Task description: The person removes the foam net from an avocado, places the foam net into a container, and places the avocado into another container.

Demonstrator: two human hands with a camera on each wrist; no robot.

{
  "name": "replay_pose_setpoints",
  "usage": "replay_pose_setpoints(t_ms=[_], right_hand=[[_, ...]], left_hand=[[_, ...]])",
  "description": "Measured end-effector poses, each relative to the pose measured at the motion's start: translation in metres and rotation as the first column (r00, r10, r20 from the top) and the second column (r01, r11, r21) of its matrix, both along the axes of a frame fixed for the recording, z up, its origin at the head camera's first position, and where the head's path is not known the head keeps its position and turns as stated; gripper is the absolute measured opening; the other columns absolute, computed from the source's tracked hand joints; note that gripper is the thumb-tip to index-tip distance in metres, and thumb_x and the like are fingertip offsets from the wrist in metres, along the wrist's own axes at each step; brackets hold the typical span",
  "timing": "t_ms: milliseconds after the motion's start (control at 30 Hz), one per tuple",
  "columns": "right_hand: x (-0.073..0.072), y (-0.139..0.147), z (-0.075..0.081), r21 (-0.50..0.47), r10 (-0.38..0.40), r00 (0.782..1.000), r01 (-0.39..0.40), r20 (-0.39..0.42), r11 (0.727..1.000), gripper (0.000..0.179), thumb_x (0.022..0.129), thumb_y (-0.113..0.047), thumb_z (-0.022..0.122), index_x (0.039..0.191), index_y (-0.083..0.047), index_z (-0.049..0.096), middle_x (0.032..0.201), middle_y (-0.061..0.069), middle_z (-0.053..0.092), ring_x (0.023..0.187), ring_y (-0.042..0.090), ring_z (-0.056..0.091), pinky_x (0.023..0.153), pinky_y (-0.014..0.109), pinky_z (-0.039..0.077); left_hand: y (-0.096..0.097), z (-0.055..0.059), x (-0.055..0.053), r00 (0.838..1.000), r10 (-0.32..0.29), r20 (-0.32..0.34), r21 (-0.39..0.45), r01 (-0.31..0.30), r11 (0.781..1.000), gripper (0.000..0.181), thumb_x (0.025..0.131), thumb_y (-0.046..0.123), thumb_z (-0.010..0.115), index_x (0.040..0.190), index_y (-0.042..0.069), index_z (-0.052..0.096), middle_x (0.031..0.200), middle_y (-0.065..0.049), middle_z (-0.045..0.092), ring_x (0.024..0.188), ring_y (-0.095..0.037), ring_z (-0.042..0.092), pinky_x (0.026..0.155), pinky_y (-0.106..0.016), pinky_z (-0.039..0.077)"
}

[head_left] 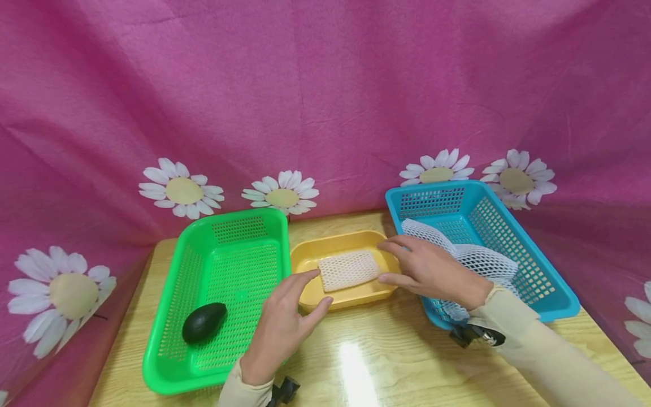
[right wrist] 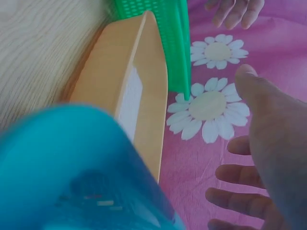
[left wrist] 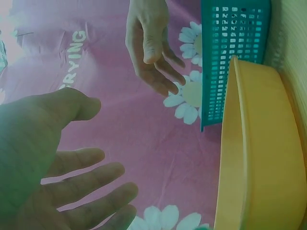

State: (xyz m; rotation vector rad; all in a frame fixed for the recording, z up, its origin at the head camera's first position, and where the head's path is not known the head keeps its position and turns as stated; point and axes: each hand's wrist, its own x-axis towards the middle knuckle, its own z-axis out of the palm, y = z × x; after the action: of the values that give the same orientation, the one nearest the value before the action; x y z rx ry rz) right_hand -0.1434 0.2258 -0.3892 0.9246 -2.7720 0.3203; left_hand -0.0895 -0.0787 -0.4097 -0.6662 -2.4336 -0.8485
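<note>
Flanking the white foam net (head_left: pixel 348 270), hands (head_left: pixel 280 325) (head_left: pixel 432 268) hover.

Table (head_left: pixel 407 356): light wood, visible grain, bright glare patch on the near part. Three containers directly on it, side by side, all open side up. Left: green basket (head_left: pixel 254 271), mesh, long side running front to back. Right: blue basket (head_left: pixel 551 299), also mesh, set at an angle, near end swung right. Between them: yellow tray (head_left: pixel 351 299), smaller, rounded corners, laid crosswise toward the far edge. Tray sits just beside both baskets; can't tell if they touch. Wood shows in front of tray and left of green.
</note>
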Motion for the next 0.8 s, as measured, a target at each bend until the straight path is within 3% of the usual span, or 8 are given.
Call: replay_pose_setpoints(t_ms=[167, 400, 633, 800], right_hand=[[0.002, 0.011, 0.0, 0.018, -0.029, 0.999, 0.028, 0.023, 0.999, 0.065, 0.096, -0.056, 0.065, 0.138, -0.007, 0.061, 0.133, 0.009, 0.067, 0.117, 0.024, 0.066, 0.103, 0.046, 0.056], [0.005, 0.026, -0.002, 0.05, -0.072, 0.996, 0.07, 0.045, 0.996, 0.049, 0.095, -0.034, 0.072, 0.136, -0.008, 0.063, 0.132, 0.008, 0.067, 0.12, 0.026, 0.066, 0.102, 0.048, 0.057], [0.009, 0.039, -0.004, 0.085, -0.082, 0.995, 0.077, 0.055, 0.993, 0.048, 0.091, -0.019, 0.071, 0.136, -0.005, 0.063, 0.134, 0.011, 0.066, 0.121, 0.027, 0.065, 0.1, 0.048, 0.058], [0.011, 0.047, -0.004, 0.103, -0.113, 0.99, 0.104, 0.085, 0.989, 0.047, 0.091, -0.019, 0.071, 0.135, -0.005, 0.064, 0.133, 0.011, 0.066, 0.119, 0.027, 0.066, 0.099, 0.049, 0.058]], left_hand=[[0.006, -0.002, -0.001, 1.0, -0.029, 0.0, 0.006, 0.029, 1.0, 0.048, 0.085, 0.03, 0.084, 0.126, 0.009, 0.07, 0.12, -0.008, 0.076, 0.112, -0.025, 0.073, 0.092, -0.041, 0.061], [0.015, -0.005, -0.001, 0.998, -0.063, 0.017, 0.02, 0.063, 0.998, 0.048, 0.086, 0.029, 0.084, 0.127, 0.011, 0.069, 0.12, -0.006, 0.076, 0.112, -0.023, 0.073, 0.094, -0.04, 0.061], [0.025, -0.009, -0.002, 0.993, -0.108, 0.042, 0.031, 0.107, 0.994, 0.047, 0.086, 0.029, 0.084, 0.127, 0.012, 0.069, 0.122, -0.005, 0.076, 0.113, -0.021, 0.072, 0.094, -0.038, 0.061], [0.031, -0.011, -0.003, 0.989, -0.13, 0.063, 0.043, 0.128, 0.991, 0.047, 0.087, 0.031, 0.083, 0.128, 0.013, 0.068, 0.123, -0.004, 0.075, 0.116, -0.02, 0.072, 0.096, -0.038, 0.061]])
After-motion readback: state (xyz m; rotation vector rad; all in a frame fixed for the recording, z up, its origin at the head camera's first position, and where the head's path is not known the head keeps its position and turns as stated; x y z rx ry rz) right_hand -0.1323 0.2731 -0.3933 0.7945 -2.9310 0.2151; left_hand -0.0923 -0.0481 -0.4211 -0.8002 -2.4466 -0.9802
